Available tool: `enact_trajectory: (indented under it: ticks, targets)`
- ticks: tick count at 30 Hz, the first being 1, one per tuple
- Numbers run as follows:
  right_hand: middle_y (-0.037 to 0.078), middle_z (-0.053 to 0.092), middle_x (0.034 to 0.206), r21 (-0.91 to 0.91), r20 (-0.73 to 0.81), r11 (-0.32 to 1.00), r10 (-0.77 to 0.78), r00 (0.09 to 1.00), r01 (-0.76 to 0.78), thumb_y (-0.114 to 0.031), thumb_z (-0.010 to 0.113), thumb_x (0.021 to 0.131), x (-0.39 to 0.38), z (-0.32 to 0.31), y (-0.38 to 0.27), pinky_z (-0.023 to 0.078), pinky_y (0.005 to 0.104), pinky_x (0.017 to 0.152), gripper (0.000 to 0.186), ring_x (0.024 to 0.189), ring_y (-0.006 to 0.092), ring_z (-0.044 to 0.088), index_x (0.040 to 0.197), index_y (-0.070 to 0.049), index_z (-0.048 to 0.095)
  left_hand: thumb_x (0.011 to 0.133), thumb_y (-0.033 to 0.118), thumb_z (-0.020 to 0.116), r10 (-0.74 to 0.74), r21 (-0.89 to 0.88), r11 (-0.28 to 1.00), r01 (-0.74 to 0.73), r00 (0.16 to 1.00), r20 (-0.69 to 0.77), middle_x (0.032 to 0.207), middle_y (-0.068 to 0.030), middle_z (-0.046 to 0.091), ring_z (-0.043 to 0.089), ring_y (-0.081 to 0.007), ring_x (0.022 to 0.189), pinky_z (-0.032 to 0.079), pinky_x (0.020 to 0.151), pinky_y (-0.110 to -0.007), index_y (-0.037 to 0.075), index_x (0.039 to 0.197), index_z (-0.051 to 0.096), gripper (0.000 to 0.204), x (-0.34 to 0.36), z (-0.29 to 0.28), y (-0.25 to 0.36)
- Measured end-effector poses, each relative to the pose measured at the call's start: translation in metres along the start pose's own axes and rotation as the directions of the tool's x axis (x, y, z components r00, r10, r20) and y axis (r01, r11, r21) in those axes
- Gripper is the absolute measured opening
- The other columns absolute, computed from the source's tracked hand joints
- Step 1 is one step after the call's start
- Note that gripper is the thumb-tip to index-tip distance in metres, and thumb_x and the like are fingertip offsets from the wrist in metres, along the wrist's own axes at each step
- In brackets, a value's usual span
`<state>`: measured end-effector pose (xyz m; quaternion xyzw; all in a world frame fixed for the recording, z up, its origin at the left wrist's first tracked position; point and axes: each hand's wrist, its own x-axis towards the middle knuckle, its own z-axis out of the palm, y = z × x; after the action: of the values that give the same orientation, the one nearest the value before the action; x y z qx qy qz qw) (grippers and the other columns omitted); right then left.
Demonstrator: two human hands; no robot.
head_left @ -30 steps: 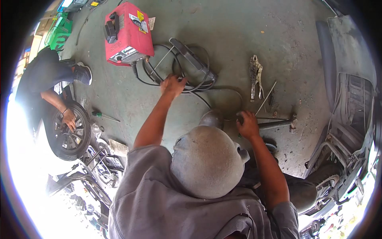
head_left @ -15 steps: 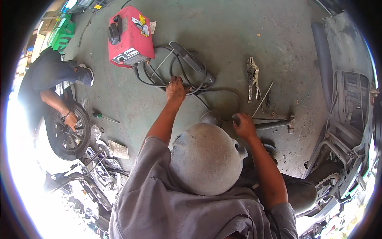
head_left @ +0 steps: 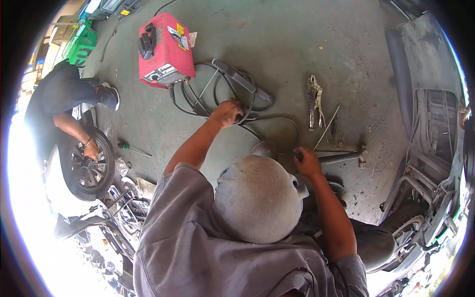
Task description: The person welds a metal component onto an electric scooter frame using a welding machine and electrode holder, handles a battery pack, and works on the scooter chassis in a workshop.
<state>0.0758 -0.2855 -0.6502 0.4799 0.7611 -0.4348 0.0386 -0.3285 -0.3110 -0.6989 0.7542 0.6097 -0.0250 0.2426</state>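
beneath the red machine (head_left: pixel 167 52), stained workshop floor (head_left: pixel 277 44); before it, left hand (head_left: pixel 227 113) grasping black cables (head_left: pixel 249 130), right hand (head_left: pixel 308 162) curled, contents unclear.

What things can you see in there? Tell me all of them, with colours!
Welding machine: 1, red, upper left of centre
Cables: several, black, beside the machine
Long bar-like thing: 1, black, among the cables
Locking pliers: 1, silver, right of centre
Thin rod: 1, pale, below the pliers
Hammer: 1, dark handle, right
Screwdriver: 1, green handle, left
Wheel: 1, black tyre, left
Co-worker: 1, dark clothes, left
Crates: count unclear, green, upper left
Cap: 1, grey, centre
Shirt: 1, grey, bottom
Left hand: 1, bare, at the cables
Right hand: 1, bare, near the hammer
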Motion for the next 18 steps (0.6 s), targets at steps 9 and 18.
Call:
enact_trajectory:
  ticks: [9,18]
  targets:
    - [0.020,0.067,0.111,0.575,-0.076,0.808,0.209,0.975,-0.128,-0.043,0.068,0.089,0.052,-0.003,-0.061,0.048,0.0393,0.093,0.054,0.107,0.0355,0.064,0.117,0.003,0.062,0.088,0.009,0.064,-0.314,-0.496,0.849,0.181,0.929,-0.198,0.108,-0.0195,0.068,0.065,-0.0386,0.099,0.051,0.088,-0.045,0.002,0.108,0.064,0.021,-0.013,-0.043,0.067]
    - [0.015,0.070,0.099,0.415,0.147,0.883,0.170,0.974,-0.217,-0.043,0.066,0.092,0.171,-0.001,-0.130,0.049,0.0397,0.083,0.050,0.090,0.0257,0.064,0.107,0.004,0.066,0.086,0.026,0.069,-0.297,-0.594,0.747,0.299,0.949,0.104,0.107,-0.0194,0.069,0.065,-0.0370,0.101,0.049,0.092,-0.043,0.003,0.122,0.063,0.043,-0.012,-0.068,0.055]
